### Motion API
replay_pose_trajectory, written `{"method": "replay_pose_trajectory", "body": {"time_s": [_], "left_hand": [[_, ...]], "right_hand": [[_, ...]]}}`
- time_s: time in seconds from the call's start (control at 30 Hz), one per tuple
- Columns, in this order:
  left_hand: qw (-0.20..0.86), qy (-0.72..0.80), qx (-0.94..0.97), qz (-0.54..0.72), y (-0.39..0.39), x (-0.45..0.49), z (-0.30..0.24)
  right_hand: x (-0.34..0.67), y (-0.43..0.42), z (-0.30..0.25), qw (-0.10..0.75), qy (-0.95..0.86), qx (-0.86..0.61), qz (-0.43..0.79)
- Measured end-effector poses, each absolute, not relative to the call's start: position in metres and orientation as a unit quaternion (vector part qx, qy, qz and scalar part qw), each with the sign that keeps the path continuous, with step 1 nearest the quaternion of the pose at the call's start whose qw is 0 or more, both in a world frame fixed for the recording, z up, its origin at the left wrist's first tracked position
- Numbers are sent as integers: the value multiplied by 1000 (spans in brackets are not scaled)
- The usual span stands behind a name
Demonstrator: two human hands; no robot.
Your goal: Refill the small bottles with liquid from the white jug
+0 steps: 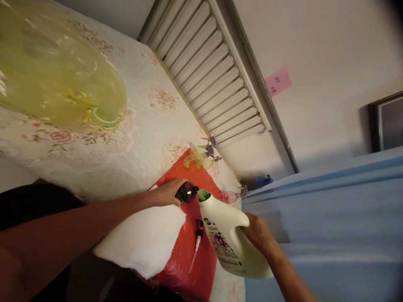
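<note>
- Yellow translucent plastic container (56, 71), blurred and closest to the lens, largest item; lies well apart from the red mat (185, 251), toward the far end of the table.
- Floral lace tablecloth (147, 126), covering the table on which the red mat rests.
- Red mat, the landmark for all entries below; glossy, spread on the cloth near the table's end.
- White foam-like pad (145, 239), overlapping the red mat's near edge, under the left forearm.
- Large white detergent jug (229, 239) with green spout, tipped over the red mat so its spout sits right at the brown bottle's mouth; no stream can be made out, and the fill level in the brown bottle cannot be read.
- Right hand (258, 233), beside the red mat's outer edge, clenched around the jug's handle.
- Left hand (166, 193), at the red mat's upper part, wrapped around the brown bottle, steadying it.
- Brown bottle (186, 193), small and dark, standing on the red mat, open at the top.
- Pump dispenser head (197, 243) with its tube, lying loose on the red mat, not yet refitted.
- Clear spray bottles (201, 159), at the red mat's far corner, untouched.
- Pink bottle (228, 196), just beyond the red mat's edge, behind the jug's spout.
</note>
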State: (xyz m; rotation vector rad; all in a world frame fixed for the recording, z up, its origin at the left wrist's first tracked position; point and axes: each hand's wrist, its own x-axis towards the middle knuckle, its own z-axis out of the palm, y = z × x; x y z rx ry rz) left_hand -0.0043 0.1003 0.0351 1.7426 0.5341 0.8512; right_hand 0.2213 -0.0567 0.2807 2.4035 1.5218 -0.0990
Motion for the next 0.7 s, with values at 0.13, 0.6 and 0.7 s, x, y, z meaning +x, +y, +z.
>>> {"method": "replay_pose_trajectory", "body": {"time_s": [0.13,0.6,0.7], "left_hand": [[536,228,734,350,100,-6,38],[543,212,728,362,103,-4,32],[541,215,727,365,102,-3,32]], "right_hand": [[218,-56,283,146,526,837,-35],[217,-55,284,139,529,836,-38],[216,-56,284,138,524,840,-41]]}}
